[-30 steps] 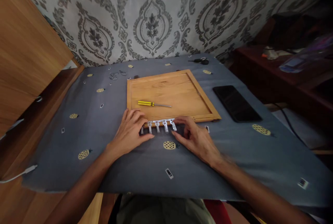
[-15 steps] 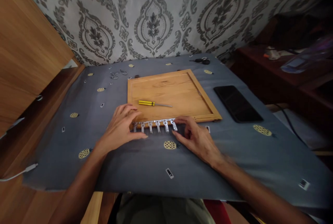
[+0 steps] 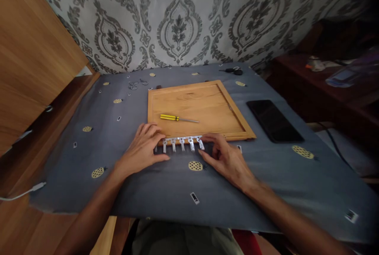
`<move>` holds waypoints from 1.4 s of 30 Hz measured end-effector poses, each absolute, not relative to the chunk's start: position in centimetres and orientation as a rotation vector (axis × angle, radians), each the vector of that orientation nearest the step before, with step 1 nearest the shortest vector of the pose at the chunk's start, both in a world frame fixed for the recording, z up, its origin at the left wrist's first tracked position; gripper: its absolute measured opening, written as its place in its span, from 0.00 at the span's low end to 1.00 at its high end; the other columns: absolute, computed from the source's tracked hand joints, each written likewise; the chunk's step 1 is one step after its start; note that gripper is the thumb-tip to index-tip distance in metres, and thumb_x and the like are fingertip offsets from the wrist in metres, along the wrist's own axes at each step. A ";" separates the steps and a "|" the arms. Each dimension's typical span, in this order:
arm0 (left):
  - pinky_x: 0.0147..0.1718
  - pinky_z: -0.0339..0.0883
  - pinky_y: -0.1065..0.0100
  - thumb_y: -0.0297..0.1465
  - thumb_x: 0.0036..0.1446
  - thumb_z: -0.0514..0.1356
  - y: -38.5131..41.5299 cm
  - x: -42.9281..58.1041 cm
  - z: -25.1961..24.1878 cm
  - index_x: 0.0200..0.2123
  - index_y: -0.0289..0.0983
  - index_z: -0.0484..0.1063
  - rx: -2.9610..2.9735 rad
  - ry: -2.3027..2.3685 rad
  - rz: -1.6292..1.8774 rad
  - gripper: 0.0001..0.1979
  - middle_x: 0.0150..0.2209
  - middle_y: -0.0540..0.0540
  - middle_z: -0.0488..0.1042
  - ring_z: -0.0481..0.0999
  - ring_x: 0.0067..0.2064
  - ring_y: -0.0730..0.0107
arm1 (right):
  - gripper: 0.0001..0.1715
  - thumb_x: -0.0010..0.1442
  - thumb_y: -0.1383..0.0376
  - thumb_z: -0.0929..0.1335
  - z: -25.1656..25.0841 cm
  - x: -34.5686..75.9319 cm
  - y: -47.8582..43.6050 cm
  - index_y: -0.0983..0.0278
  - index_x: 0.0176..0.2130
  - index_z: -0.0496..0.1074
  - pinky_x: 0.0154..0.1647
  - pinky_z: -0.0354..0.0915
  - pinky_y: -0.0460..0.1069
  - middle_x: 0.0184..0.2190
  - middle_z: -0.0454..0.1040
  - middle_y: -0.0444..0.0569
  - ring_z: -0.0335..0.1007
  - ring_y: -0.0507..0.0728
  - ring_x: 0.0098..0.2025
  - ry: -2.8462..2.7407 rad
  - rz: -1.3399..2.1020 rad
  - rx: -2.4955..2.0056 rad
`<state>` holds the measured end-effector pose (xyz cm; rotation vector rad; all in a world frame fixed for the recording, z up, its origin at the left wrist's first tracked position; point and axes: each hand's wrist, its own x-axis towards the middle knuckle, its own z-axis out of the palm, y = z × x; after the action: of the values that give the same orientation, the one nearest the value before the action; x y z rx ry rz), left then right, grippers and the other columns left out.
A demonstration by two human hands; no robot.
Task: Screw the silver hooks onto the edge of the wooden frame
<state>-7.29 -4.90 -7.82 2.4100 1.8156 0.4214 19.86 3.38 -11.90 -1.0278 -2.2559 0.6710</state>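
**Hook rail lying along the board's near edge, both hands on it**

So the wooden board [image 3: 204, 103] is lying flat on the grey cloth [image 3: 124, 192], and everything here is sitting around it. The metal hook rail [image 3: 182, 143] is running along the board's near edge, touching it, with its little hooks pointing back toward the person.

The left hand [image 3: 144, 149] is resting flat and relaxed at the board's near left corner, fingers spread out over the rail's left end and not gripping anything. The right hand [image 3: 226, 159] is sitting just off the near edge too, fingers loosely curled with the tips touching the rail's right end. Honestly can't tell if it's pinching the rail or just resting against it.

A yellow-handled screwdriver [image 3: 177, 118] is lying on the board, near its front left part, with nobody touching it. A dark phone [image 3: 274, 120] is lying face up just right of the board. Some keys [image 3: 233, 71] are sitting past its far right corner, and a few small metal bits [image 3: 134, 85] are lying off its far left corner.
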 end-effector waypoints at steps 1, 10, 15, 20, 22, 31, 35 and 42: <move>0.60 0.59 0.46 0.45 0.50 0.71 -4.9 -7.3 -7.9 0.47 0.37 0.71 2.417 1.815 0.423 0.27 0.54 0.41 0.69 0.63 0.59 0.51 | 0.18 0.62 0.57 0.65 -11.9 19.9 3.4 0.62 0.50 0.68 0.23 0.62 0.48 0.28 0.77 0.46 0.64 0.51 0.19 -2.257 0.672 -1.028; 0.58 0.61 0.48 0.44 0.51 0.70 -4.9 -7.0 -8.1 0.45 0.38 0.71 2.412 1.819 0.468 0.23 0.53 0.43 0.70 0.64 0.57 0.53 | 0.20 0.62 0.55 0.65 -12.1 19.9 3.4 0.63 0.50 0.68 0.23 0.63 0.49 0.28 0.76 0.45 0.64 0.51 0.18 -2.258 0.675 -1.039; 0.57 0.61 0.48 0.43 0.51 0.71 -4.9 -6.9 -8.0 0.43 0.38 0.71 2.409 1.821 0.478 0.22 0.52 0.43 0.70 0.65 0.57 0.53 | 0.20 0.62 0.56 0.65 -11.9 19.9 3.4 0.63 0.51 0.68 0.24 0.64 0.49 0.28 0.77 0.46 0.65 0.52 0.19 -2.263 0.698 -1.056; 0.56 0.61 0.48 0.43 0.51 0.70 -4.8 -6.8 -8.0 0.44 0.39 0.71 2.371 1.816 0.496 0.21 0.52 0.44 0.70 0.65 0.57 0.54 | 0.20 0.62 0.56 0.65 -11.9 19.8 3.4 0.62 0.51 0.69 0.24 0.64 0.49 0.28 0.77 0.45 0.66 0.52 0.20 -2.274 0.674 -1.049; 0.56 0.61 0.48 0.43 0.51 0.70 -4.8 -6.8 -7.9 0.44 0.39 0.71 2.372 1.820 0.475 0.22 0.52 0.44 0.70 0.65 0.56 0.53 | 0.20 0.62 0.56 0.65 -11.9 19.9 3.3 0.62 0.51 0.69 0.24 0.64 0.49 0.27 0.77 0.46 0.66 0.52 0.20 -2.277 0.667 -1.050; 0.57 0.63 0.51 0.48 0.58 0.63 -5.0 -8.9 -6.2 0.48 0.39 0.72 2.262 1.933 0.682 0.23 0.53 0.42 0.71 0.65 0.59 0.53 | 0.21 0.61 0.56 0.66 -11.8 19.8 3.3 0.64 0.50 0.69 0.24 0.63 0.48 0.25 0.75 0.44 0.65 0.52 0.19 -2.246 0.742 -1.060; 0.52 0.67 0.56 0.39 0.65 0.55 -4.2 -11.5 -5.6 0.43 0.41 0.75 2.072 2.099 0.773 0.12 0.46 0.46 0.76 0.73 0.50 0.59 | 0.20 0.61 0.56 0.65 -11.7 19.8 3.3 0.63 0.50 0.69 0.23 0.63 0.48 0.28 0.77 0.46 0.65 0.52 0.19 -2.244 0.714 -1.054; 0.46 0.70 0.60 0.26 0.61 0.54 -0.8 -18.1 -8.0 0.41 0.40 0.75 1.790 2.419 0.796 0.10 0.41 0.46 0.77 0.75 0.43 0.62 | 0.20 0.60 0.56 0.66 -11.8 19.9 3.5 0.62 0.50 0.70 0.24 0.62 0.48 0.25 0.75 0.43 0.65 0.52 0.19 -2.243 0.727 -1.061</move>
<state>-18.14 -0.84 -8.04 1.7895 2.4189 0.7960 19.88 3.46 -11.77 -1.0605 -2.2433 0.7270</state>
